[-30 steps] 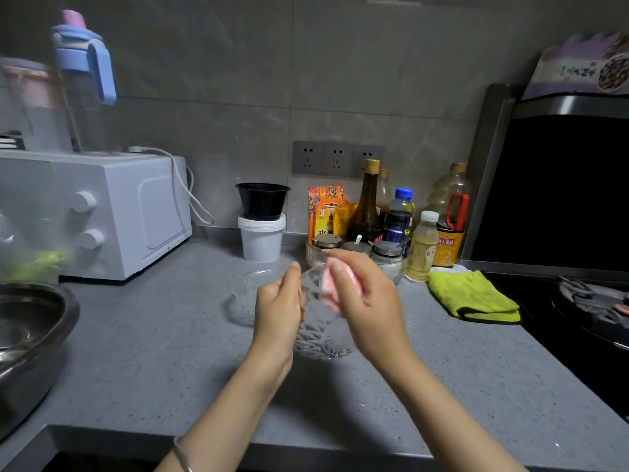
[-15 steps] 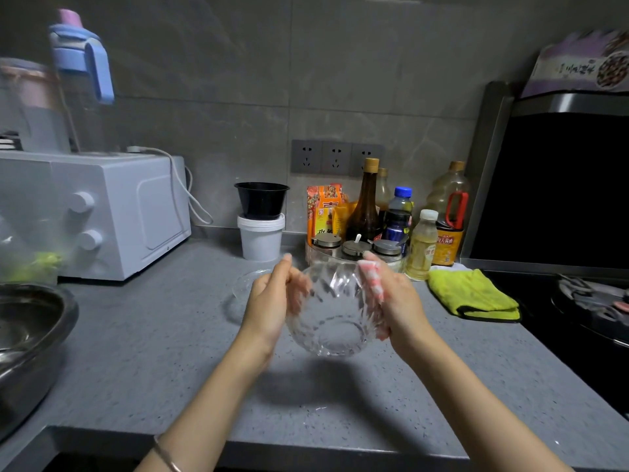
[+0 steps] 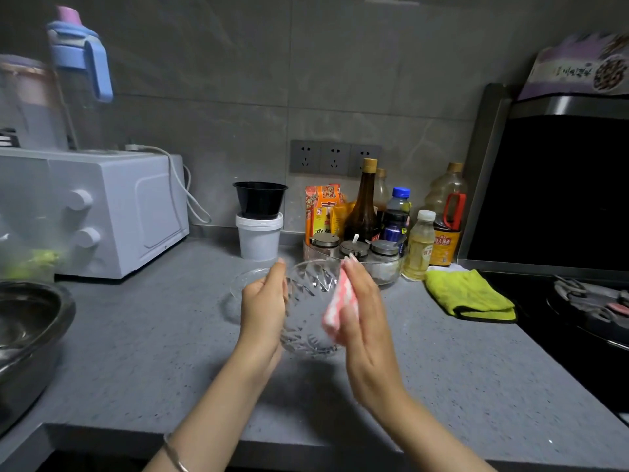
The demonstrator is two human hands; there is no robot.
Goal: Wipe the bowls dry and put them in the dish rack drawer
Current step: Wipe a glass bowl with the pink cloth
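clear cut-glass bowl (image 3: 308, 311): held up above the grey speckled countertop (image 3: 153, 352), between both hands. bare counter lies to its left, up to the steel basin (image 3: 27, 335), and to its right, up to the folded yellow cloth (image 3: 466, 296). the counter's front edge runs below the wrists. left hand (image 3: 263, 308) cups the bowl's left wall, fingers curled round it. right hand (image 3: 362, 311), fingers straight, presses a pink-and-white checked cloth (image 3: 340, 303) against the bowl's right wall. count: glass bowls 2, with the second clear glass bowl (image 3: 245, 282) resting on the counter just behind the left hand; cloths 2.
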